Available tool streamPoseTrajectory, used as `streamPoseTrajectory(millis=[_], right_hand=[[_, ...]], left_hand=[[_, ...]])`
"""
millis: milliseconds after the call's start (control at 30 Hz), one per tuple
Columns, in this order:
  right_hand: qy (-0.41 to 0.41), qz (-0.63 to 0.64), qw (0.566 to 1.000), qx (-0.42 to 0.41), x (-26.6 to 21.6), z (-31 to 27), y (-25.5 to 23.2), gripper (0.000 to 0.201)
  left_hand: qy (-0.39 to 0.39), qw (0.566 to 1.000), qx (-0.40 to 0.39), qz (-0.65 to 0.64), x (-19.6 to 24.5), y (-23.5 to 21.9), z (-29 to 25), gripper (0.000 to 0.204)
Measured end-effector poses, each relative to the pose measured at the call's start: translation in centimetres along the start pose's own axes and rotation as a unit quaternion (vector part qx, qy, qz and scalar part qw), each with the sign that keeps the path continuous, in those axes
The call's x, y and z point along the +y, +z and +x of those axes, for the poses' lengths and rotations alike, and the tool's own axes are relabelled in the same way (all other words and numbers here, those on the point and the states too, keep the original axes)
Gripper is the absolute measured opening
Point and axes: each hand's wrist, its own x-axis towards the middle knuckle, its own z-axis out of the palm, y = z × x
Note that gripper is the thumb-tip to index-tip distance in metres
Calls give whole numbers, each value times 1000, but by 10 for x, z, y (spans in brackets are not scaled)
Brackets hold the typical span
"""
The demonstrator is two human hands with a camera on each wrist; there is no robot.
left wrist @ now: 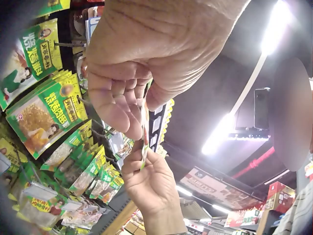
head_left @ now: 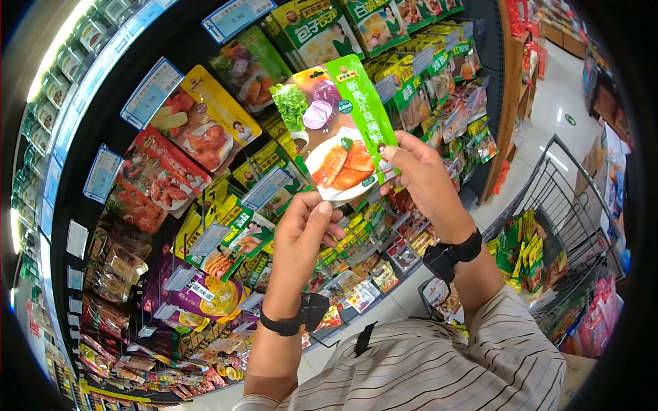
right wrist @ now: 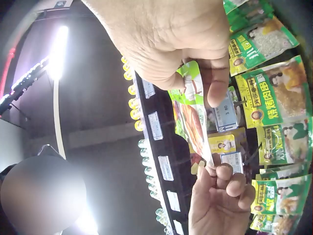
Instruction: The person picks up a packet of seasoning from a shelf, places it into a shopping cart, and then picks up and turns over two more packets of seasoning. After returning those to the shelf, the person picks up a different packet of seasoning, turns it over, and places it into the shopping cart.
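2 hands (head_left: 306,229) (head_left: 423,175) pinch a green-edged packet (head_left: 336,130) picturing glazed meat, lettuce and purple onion.

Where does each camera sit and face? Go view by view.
Head: on the head, looking forward and down at the held packet and hanging packets; shows left hand, right hand, forearms and shirt.
Left wrist: on that wrist, looking past the left hand, large up top, to the right hand and ceiling lights.
Right wrist: on that wrist, looking past the right hand, large up top, to the left hand.
Shared: both wrist views show the held packet between the hands.
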Motion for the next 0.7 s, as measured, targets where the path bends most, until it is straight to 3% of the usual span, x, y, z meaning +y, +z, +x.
streamPoseTrajectory(millis=[700], right_hand=[[9,-8,1000,-16,-16,16,8,23]], left_hand=[[47,998,-22,37,40,-10,21,30]])
